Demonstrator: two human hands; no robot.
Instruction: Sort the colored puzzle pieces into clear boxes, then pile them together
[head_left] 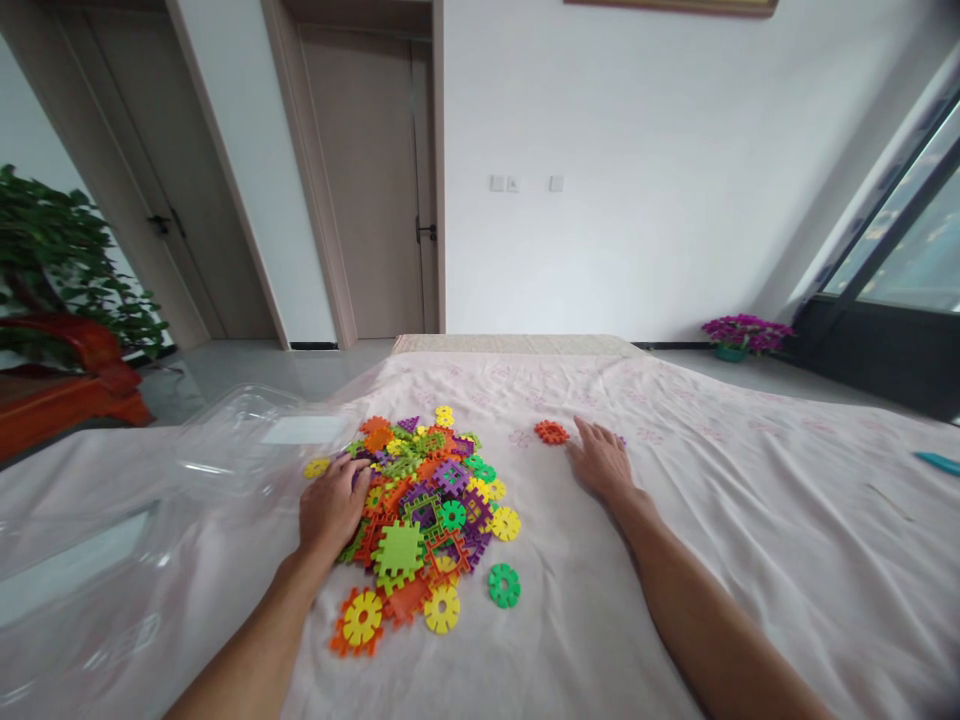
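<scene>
A heap of colourful plastic interlocking pieces (401, 550), squares and notched discs in orange, green, yellow and purple, lies on the cloth. At its left edge my left hand (334, 505) rests with bent, parted fingers touching the pieces; a bit of purple shows by its fingertips. Right of the heap, an orange-red notched piece (552, 432) lies alone. My right hand (602, 457) is just beside it, palm down over the cloth with fingers stretched out. A small purple edge (621, 440) peeks out by that hand, mostly hidden. Nearer me lies a green notched disc (504, 585).
A pale pink cloth (750, 500) covers the table. Clear plastic containers (225, 440) stand on the left. A blue object (937, 462) lies at the right edge. Beyond are a red wooden chair (75, 370), a leafy plant (60, 240) and purple flowers (746, 332).
</scene>
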